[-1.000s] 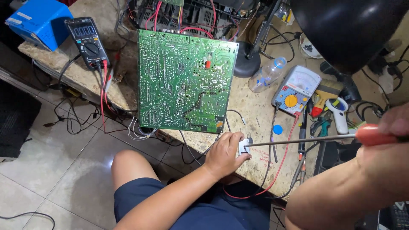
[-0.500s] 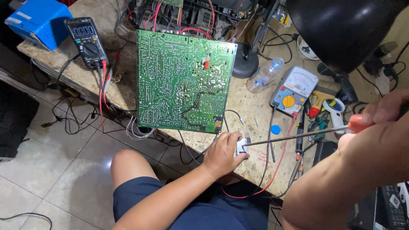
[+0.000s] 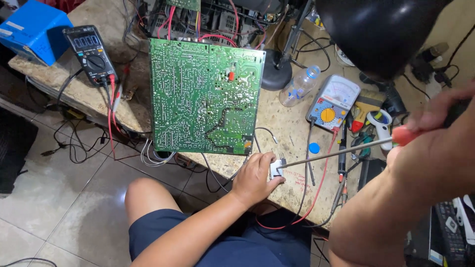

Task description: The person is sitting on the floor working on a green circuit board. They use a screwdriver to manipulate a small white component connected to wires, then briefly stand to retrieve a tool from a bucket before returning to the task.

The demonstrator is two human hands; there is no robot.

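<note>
My left hand [image 3: 255, 179] presses down on a small white part [image 3: 275, 168] at the near edge of the worn bench [image 3: 292, 133]. My right hand [image 3: 435, 133] grips the red handle of a long screwdriver [image 3: 341, 151]. Its metal shaft runs left and down, and its tip touches the white part beside my left fingers. A large green circuit board [image 3: 205, 96] lies solder side up just beyond my left hand, with wires hanging off its near edge.
A black digital multimeter [image 3: 90, 53] with red and black leads and a blue box [image 3: 32, 27] sit at the left. A clear plastic bottle [image 3: 298, 87], an analog meter [image 3: 333, 103], a blue cap [image 3: 313, 147] and hand tools lie right. A black lamp shade [image 3: 378, 29] hangs overhead.
My right arm has swung in closer to the camera and the screwdriver handle has risen a little. The tip stays on the white part, and my left hand has kept its place.
</note>
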